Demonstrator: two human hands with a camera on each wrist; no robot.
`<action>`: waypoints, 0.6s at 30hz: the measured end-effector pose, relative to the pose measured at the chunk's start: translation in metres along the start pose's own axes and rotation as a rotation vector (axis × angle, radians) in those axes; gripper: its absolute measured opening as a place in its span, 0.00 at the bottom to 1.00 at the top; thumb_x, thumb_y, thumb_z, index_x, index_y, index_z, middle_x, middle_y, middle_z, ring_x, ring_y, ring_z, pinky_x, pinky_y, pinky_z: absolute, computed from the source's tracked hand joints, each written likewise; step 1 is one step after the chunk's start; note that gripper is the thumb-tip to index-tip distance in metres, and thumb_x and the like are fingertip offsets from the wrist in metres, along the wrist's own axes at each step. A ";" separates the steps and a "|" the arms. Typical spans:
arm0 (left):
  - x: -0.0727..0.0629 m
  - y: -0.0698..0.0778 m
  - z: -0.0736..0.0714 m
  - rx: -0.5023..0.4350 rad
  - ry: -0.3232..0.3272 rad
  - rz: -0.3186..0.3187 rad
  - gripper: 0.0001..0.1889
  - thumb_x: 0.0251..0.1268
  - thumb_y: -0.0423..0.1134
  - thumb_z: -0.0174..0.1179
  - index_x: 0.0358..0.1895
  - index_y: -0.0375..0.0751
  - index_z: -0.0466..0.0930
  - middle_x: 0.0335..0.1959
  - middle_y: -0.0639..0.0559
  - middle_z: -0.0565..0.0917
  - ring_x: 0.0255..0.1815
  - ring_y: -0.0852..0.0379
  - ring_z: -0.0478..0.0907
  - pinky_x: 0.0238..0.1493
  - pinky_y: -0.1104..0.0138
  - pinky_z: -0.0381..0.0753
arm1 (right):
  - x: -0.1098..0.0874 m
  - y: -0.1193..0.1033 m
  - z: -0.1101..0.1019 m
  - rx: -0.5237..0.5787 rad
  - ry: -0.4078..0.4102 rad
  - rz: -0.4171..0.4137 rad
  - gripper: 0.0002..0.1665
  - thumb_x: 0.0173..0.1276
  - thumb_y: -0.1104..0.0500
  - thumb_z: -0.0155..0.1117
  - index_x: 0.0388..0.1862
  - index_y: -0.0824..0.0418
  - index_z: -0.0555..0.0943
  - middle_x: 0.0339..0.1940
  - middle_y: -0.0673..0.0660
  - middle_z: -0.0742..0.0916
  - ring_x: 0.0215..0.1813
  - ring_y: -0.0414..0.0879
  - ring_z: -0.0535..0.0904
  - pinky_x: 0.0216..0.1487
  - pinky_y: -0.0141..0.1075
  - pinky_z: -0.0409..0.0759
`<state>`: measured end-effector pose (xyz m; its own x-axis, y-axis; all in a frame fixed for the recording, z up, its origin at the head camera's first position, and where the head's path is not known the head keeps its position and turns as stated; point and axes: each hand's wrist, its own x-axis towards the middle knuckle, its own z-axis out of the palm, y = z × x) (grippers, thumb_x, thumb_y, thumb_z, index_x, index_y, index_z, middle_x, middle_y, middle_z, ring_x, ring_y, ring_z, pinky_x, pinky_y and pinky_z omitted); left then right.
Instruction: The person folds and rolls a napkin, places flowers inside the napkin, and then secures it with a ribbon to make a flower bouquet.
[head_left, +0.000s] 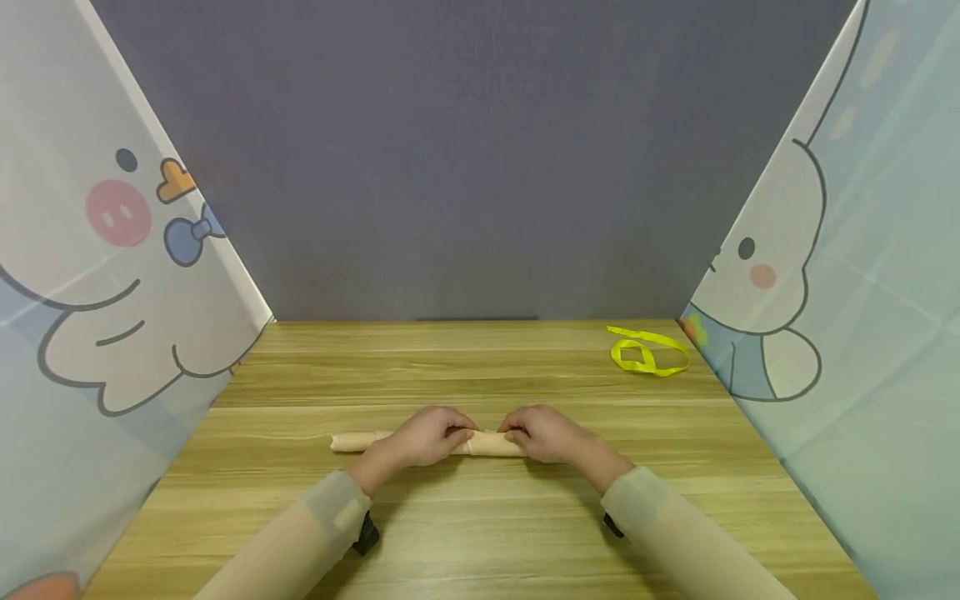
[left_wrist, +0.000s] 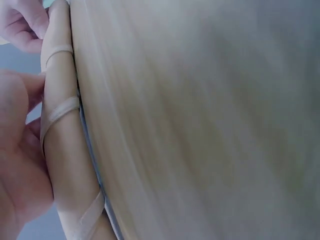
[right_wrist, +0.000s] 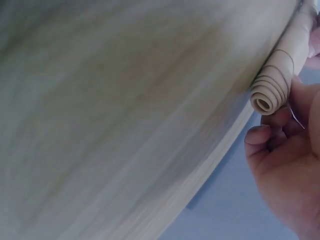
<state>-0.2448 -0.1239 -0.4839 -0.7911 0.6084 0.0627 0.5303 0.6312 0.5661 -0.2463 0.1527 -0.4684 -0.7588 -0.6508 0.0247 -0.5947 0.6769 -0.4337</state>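
A beige rolled-up sheet (head_left: 495, 445) lies crosswise on the wooden table, with a thin strip (left_wrist: 62, 108) wound round it in slanting turns, as the left wrist view shows. My left hand (head_left: 429, 435) grips the roll near its middle, thumb on the near side and fingertips behind. Close by on the right, my right hand (head_left: 551, 435) pinches it near the right end. In the right wrist view, the coiled layers show at the open end of the roll (right_wrist: 272, 87), beside the right fingertips (right_wrist: 257, 134). Part of the roll is hidden under the left hand.
Toward the back right of the table (head_left: 450, 358) lies a loosely looped yellow ribbon (head_left: 647, 358). A dark grey panel (head_left: 480, 167) stands behind the table. Cartoon-printed cloth walls (head_left: 112, 333) border the left and right sides.
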 end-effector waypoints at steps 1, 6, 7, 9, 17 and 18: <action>0.000 0.000 0.000 0.008 -0.001 -0.001 0.13 0.87 0.43 0.59 0.60 0.46 0.91 0.53 0.52 0.92 0.44 0.62 0.85 0.47 0.63 0.86 | 0.000 0.000 0.001 0.004 -0.008 0.003 0.10 0.84 0.60 0.64 0.54 0.56 0.91 0.49 0.51 0.93 0.47 0.42 0.87 0.49 0.42 0.86; -0.002 0.004 0.000 0.050 0.031 0.049 0.10 0.85 0.41 0.62 0.59 0.47 0.89 0.50 0.54 0.87 0.49 0.58 0.84 0.50 0.63 0.86 | 0.000 -0.002 0.001 0.016 -0.026 0.036 0.05 0.84 0.58 0.65 0.53 0.54 0.85 0.43 0.48 0.90 0.42 0.38 0.83 0.45 0.39 0.84; -0.002 0.004 0.000 0.063 0.044 0.070 0.09 0.84 0.40 0.63 0.58 0.48 0.89 0.49 0.55 0.86 0.48 0.58 0.82 0.50 0.64 0.85 | 0.000 -0.002 0.001 0.016 -0.028 0.037 0.04 0.84 0.58 0.65 0.52 0.53 0.84 0.42 0.48 0.90 0.42 0.37 0.83 0.45 0.38 0.84; -0.002 0.006 0.000 0.094 0.067 0.120 0.08 0.82 0.38 0.66 0.56 0.50 0.89 0.47 0.56 0.83 0.45 0.60 0.79 0.47 0.66 0.83 | -0.001 -0.002 0.000 0.011 -0.030 0.024 0.03 0.84 0.58 0.65 0.52 0.52 0.83 0.43 0.47 0.89 0.43 0.37 0.83 0.47 0.38 0.84; -0.002 0.009 0.001 0.089 0.039 0.177 0.11 0.78 0.40 0.70 0.58 0.45 0.92 0.43 0.55 0.83 0.38 0.65 0.76 0.43 0.72 0.81 | -0.003 -0.001 -0.001 0.001 -0.001 -0.093 0.07 0.84 0.62 0.65 0.50 0.49 0.84 0.47 0.47 0.84 0.45 0.38 0.79 0.47 0.35 0.83; -0.002 0.009 0.000 0.095 0.038 0.172 0.12 0.77 0.41 0.71 0.58 0.46 0.92 0.43 0.56 0.84 0.39 0.64 0.77 0.44 0.72 0.81 | -0.004 -0.001 -0.002 0.005 0.002 -0.092 0.07 0.84 0.62 0.65 0.50 0.48 0.85 0.47 0.46 0.85 0.45 0.38 0.79 0.47 0.34 0.83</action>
<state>-0.2387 -0.1192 -0.4793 -0.6964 0.6936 0.1841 0.6837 0.5633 0.4639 -0.2434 0.1552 -0.4659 -0.7017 -0.7094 0.0660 -0.6603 0.6128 -0.4341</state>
